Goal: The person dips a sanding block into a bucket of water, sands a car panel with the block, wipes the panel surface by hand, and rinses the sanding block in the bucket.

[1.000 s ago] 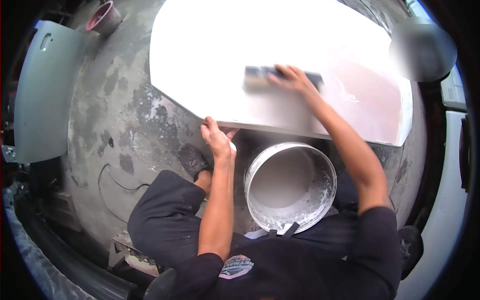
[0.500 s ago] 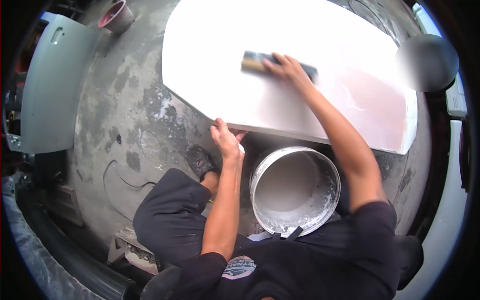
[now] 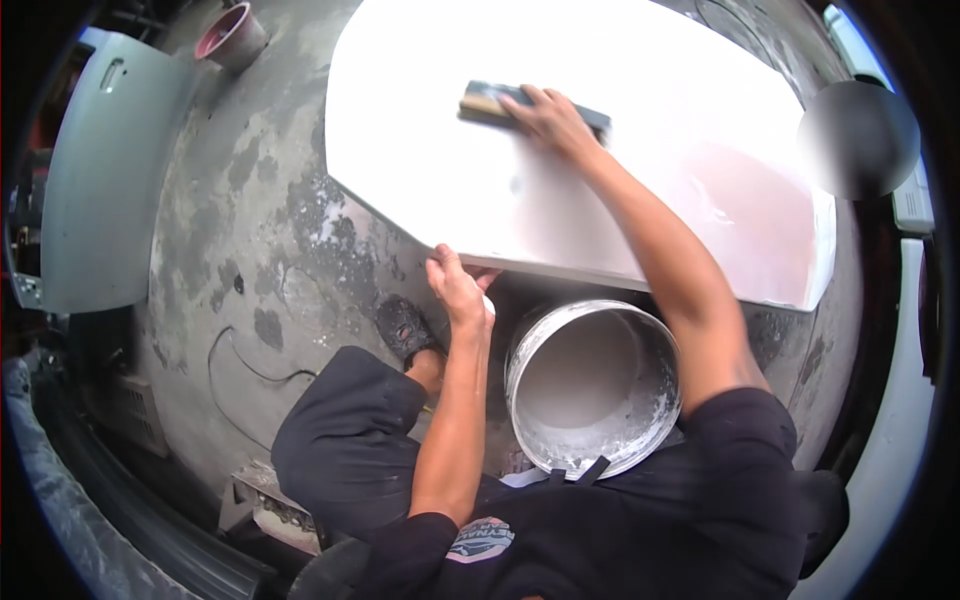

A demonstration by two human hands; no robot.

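Observation:
My right hand (image 3: 545, 118) is closed over a long dark sanding block (image 3: 484, 102) with a tan layer along its side. The block lies flat on a big white panel (image 3: 440, 150), which looks like a car body part and has a pinkish patch toward the right. At the panel's near edge, my left hand (image 3: 459, 285) grips the rim, some fingers hidden underneath. A small white thing (image 3: 488, 308) shows beside that palm; I cannot make out what it is. Between my knees stands a bucket (image 3: 520, 400) of cloudy greyish liquid, its rim smeared white.
A grey-green car door (image 3: 105, 190) stands at the left. Beyond it is a reddish pot (image 3: 233, 38) on the stained concrete floor (image 3: 220, 200). A thin cable (image 3: 212, 370) lies near my leg. Black trim and plastic-wrapped parts (image 3: 60, 500) fill the lower left.
My right hand and the sanding block have slid up and left across the panel. My left hand keeps its grip on the edge.

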